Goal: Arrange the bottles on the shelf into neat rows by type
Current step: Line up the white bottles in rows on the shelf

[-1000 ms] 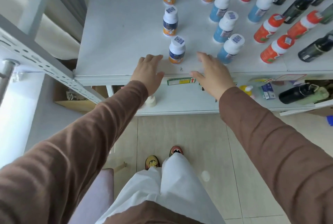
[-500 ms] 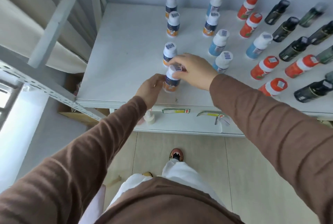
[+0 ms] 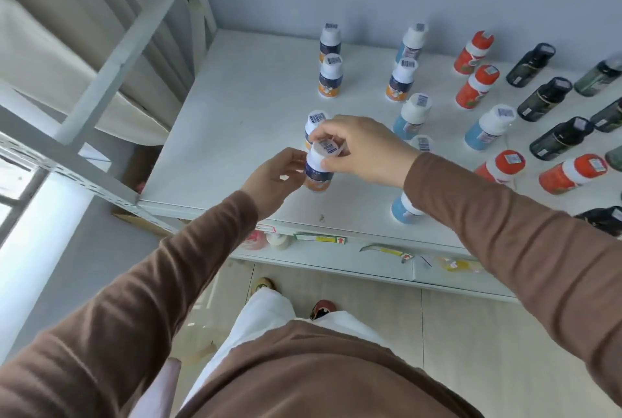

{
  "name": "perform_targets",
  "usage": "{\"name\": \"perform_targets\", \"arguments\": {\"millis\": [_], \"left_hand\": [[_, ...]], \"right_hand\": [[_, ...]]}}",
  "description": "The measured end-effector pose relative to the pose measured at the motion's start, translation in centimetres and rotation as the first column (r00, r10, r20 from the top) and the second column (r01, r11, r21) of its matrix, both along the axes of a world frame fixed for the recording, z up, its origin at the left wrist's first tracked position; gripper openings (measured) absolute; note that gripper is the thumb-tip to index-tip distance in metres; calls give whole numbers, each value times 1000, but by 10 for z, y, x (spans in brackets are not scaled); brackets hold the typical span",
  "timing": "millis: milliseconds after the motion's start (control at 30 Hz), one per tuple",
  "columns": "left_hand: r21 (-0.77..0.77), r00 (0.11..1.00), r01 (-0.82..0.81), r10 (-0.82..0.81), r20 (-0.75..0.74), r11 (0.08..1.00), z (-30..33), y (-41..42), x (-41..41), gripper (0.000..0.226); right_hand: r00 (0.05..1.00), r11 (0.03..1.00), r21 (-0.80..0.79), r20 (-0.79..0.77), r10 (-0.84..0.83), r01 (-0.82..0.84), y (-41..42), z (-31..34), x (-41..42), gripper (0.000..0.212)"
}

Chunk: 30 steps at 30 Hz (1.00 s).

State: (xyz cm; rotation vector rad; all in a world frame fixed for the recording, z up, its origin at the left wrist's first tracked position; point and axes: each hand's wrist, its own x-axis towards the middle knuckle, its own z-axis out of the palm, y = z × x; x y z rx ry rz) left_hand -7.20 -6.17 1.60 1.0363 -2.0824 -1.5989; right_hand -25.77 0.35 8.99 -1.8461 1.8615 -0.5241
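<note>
At the front edge of the white shelf (image 3: 235,108), near seven o'clock of its top, both hands meet on one small bottle. The right hand (image 3: 365,151) pinches its white cap from above with curled fingertips (image 3: 331,166). The left hand (image 3: 274,182) curls against the bottle's left side at nine o'clock.

The navy-and-orange bottle (image 3: 318,173) stands upright on the shelf, first in a column of like bottles running towards twelve o'clock. Its nearest neighbour (image 3: 314,123) stands just behind it.

It looks like rigid plastic, light and smooth, with a glossy label that may slip. Being tall and narrow, it could tip if pushed at the cap, so a hold low on the body seems steadier.

Towards three o'clock stand blue bottles (image 3: 412,116), then red-orange bottles (image 3: 476,87), then dark bottles (image 3: 543,99), in loose diagonal lines.
</note>
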Motion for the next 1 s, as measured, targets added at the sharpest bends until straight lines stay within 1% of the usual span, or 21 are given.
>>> {"name": "perform_targets", "arguments": {"millis": [67,133,200,233,333,400,433,467,500,533,567,600,633,700,733,800,867,900,933,1000], "left_hand": [[-64,998,17,-13,65,998,-6,-1,3,26],[-133,988,70,-50,143,989,-12,-4,6,27],[-237,968,125,-66,242,964,-17,-10,7,27],[-269,961,136,-62,268,954,-19,-13,8,27],[-313,960,116,-25,279,943,-19,-24,6,26],[-385,955,116,3,295,916,-19,-33,4,27],[-423,951,123,15,308,898,-19,-38,3,29],[-455,947,127,29,321,881,-17,-43,1,32],[-480,943,127,45,331,868,-15,-48,-2,34],[-499,939,122,64,339,858,-12,-54,-5,36],[-514,934,117,82,348,850,-10,-59,-8,37],[-521,929,115,95,359,846,-8,-63,-12,38],[-523,923,117,102,371,844,-7,-67,-17,39],[-499,910,140,87,405,855,-7,-72,-26,41],[-472,903,157,68,425,867,-9,-74,-31,43],[-414,885,187,30,464,891,-14,-78,-41,46],[-336,889,170,3,458,926,-19,-82,-47,44],[-278,912,136,-11,410,951,-19,-83,-50,40],[-194,944,90,-21,329,977,-17,-84,-51,36],[19,990,-4,1,140,1000,-7,-85,-55,25]], "right_hand": [[992,997,-3,-101,75,-76,1,-12,5,39],[979,993,27,-163,122,-119,1,-22,10,40],[974,990,49,-180,139,-132,2,-29,13,40],[974,990,55,-177,140,-132,3,-31,15,41],[971,987,67,-180,158,-148,3,-33,18,43],[967,979,114,-173,188,-170,2,-31,17,45],[974,978,137,-143,176,-157,0,-28,15,46],[987,985,131,-99,127,-113,-4,-23,11,43],[997,996,84,-58,47,-42,-10,-18,5,35],[998,999,5,-52,-36,37,-17,-14,-1,28],[991,993,-72,-95,-96,89,-25,-11,-8,24],[980,988,-114,-161,-120,103,-33,-9,-14,26],[968,990,-110,-228,-107,83,-40,-8,-18,32],[946,1000,-2,-323,-7,6,-54,-13,-21,47],[936,998,58,-350,43,-24,-59,-17,-20,50],[922,990,125,-372,105,-62,-68,-24,-19,48],[937,991,132,-340,82,-39,-74,-27,-20,40],[951,992,127,-306,46,-7,-76,-25,-23,37],[964,992,120,-264,2,31,-77,-22,-26,35],[983,987,102,-149,-106,122,-80,-13,-34,32]]}}
